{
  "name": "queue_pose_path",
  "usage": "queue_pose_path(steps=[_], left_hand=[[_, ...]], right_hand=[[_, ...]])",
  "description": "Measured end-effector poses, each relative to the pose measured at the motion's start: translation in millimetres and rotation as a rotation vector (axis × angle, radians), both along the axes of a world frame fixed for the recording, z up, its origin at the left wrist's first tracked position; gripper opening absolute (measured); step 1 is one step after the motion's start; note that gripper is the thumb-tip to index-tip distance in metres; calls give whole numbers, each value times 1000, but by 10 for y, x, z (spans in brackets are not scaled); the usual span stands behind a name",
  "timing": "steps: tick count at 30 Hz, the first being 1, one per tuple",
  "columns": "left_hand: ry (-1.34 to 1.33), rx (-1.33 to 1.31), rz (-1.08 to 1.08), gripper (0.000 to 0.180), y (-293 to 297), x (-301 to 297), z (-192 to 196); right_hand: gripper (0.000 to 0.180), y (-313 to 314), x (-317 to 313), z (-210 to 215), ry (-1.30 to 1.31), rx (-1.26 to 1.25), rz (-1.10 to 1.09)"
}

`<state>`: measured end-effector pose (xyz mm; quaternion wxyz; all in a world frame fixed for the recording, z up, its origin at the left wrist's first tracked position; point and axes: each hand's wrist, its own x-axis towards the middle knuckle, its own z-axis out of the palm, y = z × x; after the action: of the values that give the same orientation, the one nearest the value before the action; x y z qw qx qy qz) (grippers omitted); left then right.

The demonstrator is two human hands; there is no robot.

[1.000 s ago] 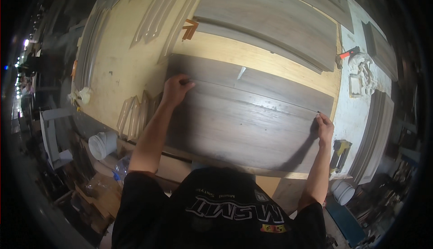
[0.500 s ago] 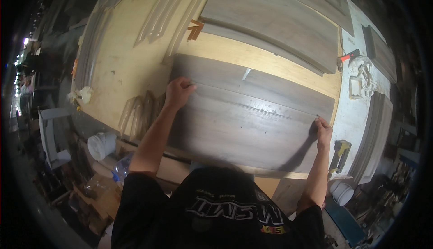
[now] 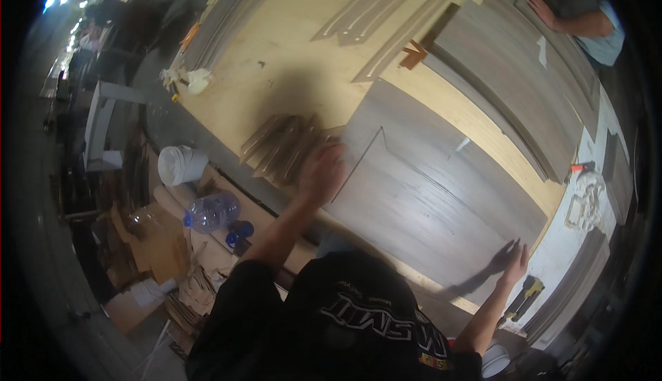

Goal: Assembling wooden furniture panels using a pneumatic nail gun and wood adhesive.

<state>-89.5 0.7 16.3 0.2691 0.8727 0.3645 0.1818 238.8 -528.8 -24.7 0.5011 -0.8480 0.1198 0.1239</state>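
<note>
head view: grey panel (image 3: 441,195) lies flat on surface (image 3: 289,57) | left hand (image 3: 321,171) blurred at panel's left edge beside thin strips (image 3: 283,146), grip cannot tell | right hand (image 3: 514,265) open-fingered on right corner | step: positioning panel; next likely needs both edges held

It was a woodworking or flooring workshop. A broad plywood workbench (image 3: 289,57) filled the frame's centre, covered with grey wood-grain panels (image 3: 427,195) and cut strips (image 3: 376,5). Cardboard scraps (image 3: 158,257), a white bucket (image 3: 181,165) and plastic bottles (image 3: 210,210) cluttered the floor at lower left.
</note>
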Motion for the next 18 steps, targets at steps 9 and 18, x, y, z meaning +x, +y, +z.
queue_pose_path(steps=[9,18], left_hand=[[315,81,170,59,1601,-1691,-2],[338,-344,130,44,1527,-1215,234]], right_hand=[[47,627,-735,86,-221,-141,141],[25,2202,-1260,820,-679,-155,502]])
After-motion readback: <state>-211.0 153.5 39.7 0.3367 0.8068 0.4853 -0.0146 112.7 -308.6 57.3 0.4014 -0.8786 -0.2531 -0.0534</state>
